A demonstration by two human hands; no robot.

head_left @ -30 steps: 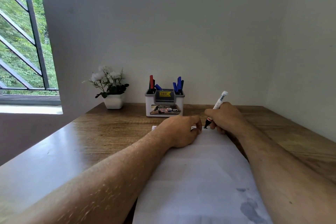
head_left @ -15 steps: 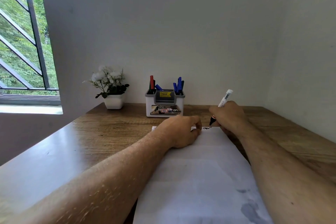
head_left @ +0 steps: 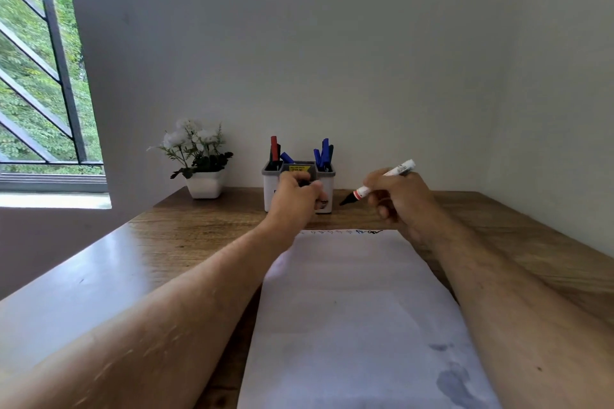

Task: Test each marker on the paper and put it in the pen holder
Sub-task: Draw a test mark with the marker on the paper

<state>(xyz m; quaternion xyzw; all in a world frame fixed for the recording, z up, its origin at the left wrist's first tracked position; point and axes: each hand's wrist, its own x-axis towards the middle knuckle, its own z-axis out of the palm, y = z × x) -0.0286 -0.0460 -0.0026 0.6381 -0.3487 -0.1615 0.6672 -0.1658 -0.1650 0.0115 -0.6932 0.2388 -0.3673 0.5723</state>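
Both hands have come up off the paper (head_left: 358,309) since a moment ago. Head view: right hand (head_left: 398,199) grips the white marker (head_left: 382,181), uncapped black tip aimed toward 9 o'clock, clear of the sheet. Left hand (head_left: 295,199) is curled around something small and dark (maybe the cap, can't tell) right in front of the pen holder (head_left: 327,186) at 12 o'clock. Fresh black squiggle (head_left: 373,232) sits on the paper's far edge.

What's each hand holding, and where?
Right hand: white marker, gripped mid-barrel, tip bare. Left hand: small dark object, probably the cap, in its fingers.
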